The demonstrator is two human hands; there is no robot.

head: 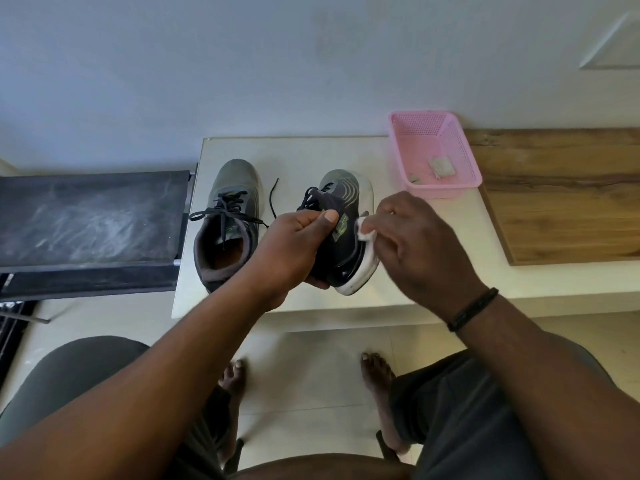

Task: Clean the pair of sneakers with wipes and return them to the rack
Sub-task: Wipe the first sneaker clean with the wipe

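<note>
Two grey-and-black sneakers are on a low white table [298, 150]. The left sneaker [228, 220] stands upright with its laces loose. The right sneaker [346, 233] is tilted onto its side, white sole facing right. My left hand [294, 247] grips it at the collar, thumb over the tongue. My right hand [415, 251] pinches a folded white wipe [365, 232] and presses it against the shoe's side near the sole.
A pink plastic basket [460, 147] with crumpled used wipes stands at the table's back right. A wooden board [561, 195] lies to the right. A dark rack top [90, 220] sits to the left. My bare feet and knees are below the table edge.
</note>
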